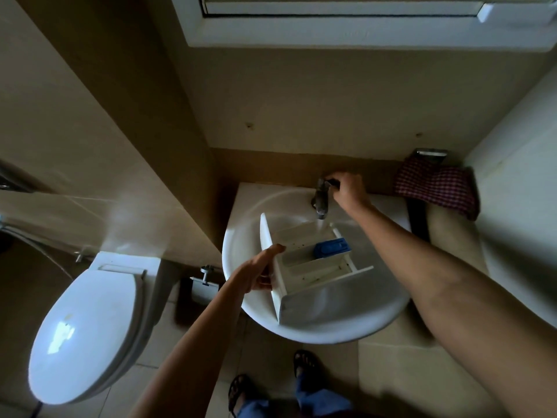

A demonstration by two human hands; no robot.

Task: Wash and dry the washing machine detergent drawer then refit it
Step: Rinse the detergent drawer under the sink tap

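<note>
Gripping the detergent drawer (313, 260) by its front panel, the left hand (257, 274) steadies light, stiff, probably wet-slick plastic; the right hand (346, 190) curls its fingers round the tap handle (332, 182).

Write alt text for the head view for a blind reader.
A person's left hand holds a white detergent drawer in a white sink under the tap, which the right hand grips. A toilet stands to the left; a checked cloth lies to the right.

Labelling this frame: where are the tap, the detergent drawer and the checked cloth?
tap (320, 203), head view, on its spout.
detergent drawer (304, 263), head view, on an inner divider.
checked cloth (437, 188), head view, on its middle.
</note>
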